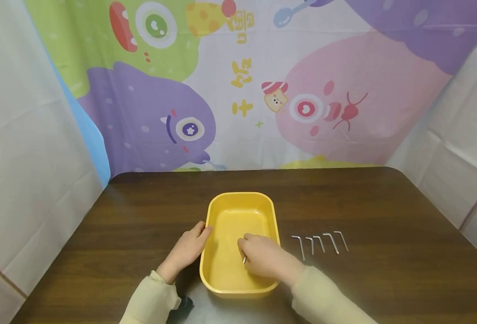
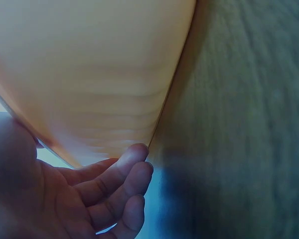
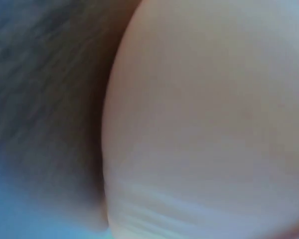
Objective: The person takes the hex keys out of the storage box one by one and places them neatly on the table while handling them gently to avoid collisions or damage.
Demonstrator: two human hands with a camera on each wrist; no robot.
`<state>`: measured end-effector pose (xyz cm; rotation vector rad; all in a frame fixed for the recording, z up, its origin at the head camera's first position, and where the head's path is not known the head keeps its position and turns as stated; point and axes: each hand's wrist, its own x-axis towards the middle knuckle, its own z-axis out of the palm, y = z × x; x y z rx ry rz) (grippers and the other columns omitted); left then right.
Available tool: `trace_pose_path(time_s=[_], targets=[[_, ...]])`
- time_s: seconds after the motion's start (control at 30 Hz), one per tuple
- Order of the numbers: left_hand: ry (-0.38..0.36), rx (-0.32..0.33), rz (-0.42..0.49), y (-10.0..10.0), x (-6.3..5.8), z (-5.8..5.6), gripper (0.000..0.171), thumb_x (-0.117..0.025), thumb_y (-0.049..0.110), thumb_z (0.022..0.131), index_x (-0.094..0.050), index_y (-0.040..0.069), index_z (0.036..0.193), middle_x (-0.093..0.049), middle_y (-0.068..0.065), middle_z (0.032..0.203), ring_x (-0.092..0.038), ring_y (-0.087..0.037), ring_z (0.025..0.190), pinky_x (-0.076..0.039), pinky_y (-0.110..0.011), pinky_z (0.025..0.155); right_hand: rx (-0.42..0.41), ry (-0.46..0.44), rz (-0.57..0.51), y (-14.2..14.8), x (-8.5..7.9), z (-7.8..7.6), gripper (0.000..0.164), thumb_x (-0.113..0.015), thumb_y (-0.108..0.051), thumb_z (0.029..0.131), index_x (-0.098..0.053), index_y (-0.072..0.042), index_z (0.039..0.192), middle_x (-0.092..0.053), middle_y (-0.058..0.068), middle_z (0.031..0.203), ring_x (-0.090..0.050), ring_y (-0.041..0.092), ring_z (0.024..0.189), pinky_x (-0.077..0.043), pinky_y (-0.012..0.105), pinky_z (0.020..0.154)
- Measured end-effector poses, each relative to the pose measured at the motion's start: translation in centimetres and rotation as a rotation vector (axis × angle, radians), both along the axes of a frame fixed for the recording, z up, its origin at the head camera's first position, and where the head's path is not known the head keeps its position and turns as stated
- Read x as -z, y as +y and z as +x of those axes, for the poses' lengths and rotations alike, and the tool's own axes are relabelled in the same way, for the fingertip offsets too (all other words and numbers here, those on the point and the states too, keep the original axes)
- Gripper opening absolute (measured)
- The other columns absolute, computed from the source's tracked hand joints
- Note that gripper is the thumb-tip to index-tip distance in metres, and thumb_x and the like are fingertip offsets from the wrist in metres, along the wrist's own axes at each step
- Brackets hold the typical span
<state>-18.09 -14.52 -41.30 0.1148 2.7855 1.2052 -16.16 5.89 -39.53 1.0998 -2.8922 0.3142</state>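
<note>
A yellow plastic tray (image 1: pixel 226 274) with deep walls and rounded corners stands on the table. My left hand (image 1: pixel 190 245) holds its left side; in the left wrist view, the fingers (image 2: pixel 132 172) press the outer wall while the thumb goes over the rim. Inside the tray, low over its floor, my right hand (image 1: pixel 264 256) has curled fingers around a small metal hex key (image 1: pixel 244 260), of which only a short end shows. The right wrist view is filled by the blurred outer tray wall (image 3: pixel 204 114), with neither the right hand nor the key visible.
Several L-shaped hex keys (image 1: pixel 331 243) lie in a row on the dark wooden table (image 1: pixel 367 279), right of the tray. Behind the table hangs a cartoon-print cloth (image 1: pixel 238 139). A small black object (image 1: pixel 183 308) sits by the left sleeve.
</note>
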Motion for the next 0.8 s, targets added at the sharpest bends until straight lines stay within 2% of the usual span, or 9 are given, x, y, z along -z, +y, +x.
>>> trace_pose_path(time_s=[0.23, 0.6, 0.8], targets=[[0.001, 0.003, 0.009, 0.0, 0.0, 0.0, 0.034, -0.038, 0.036, 0.096, -0.053, 0.008, 0.109, -0.059, -0.004, 0.077, -0.054, -0.014, 0.066, -0.043, -0.029, 0.061, 0.003, 0.081, -0.098, 1.2, -0.8, 0.0, 0.019, -0.06, -0.006, 0.07, -0.044, -0.017, 0.069, -0.038, -0.009, 0.066, -0.037, 0.007, 0.057, -0.033, 0.02, 0.051], [0.008, -0.003, 0.004, 0.0, 0.1, -0.1, 0.032, -0.037, 0.034, 0.097, -0.054, 0.008, 0.107, -0.058, -0.003, 0.076, -0.054, -0.014, 0.065, -0.043, -0.029, 0.062, 0.072, 0.063, -0.189, 3.2, -3.0, -0.3, 0.014, -0.057, -0.006, 0.067, -0.047, -0.015, 0.072, -0.039, -0.008, 0.069, -0.039, 0.008, 0.057, -0.034, 0.022, 0.053], [-0.002, -0.005, 0.01, -0.1, 0.2, -0.1, 0.033, -0.037, 0.035, 0.097, -0.054, 0.009, 0.108, -0.058, -0.003, 0.076, -0.053, -0.014, 0.066, -0.043, -0.029, 0.063, 0.132, 0.066, -0.255, 4.8, -3.9, -0.7, 0.013, -0.058, -0.007, 0.071, -0.048, -0.015, 0.073, -0.041, -0.007, 0.071, -0.041, 0.008, 0.061, -0.036, 0.02, 0.056]])
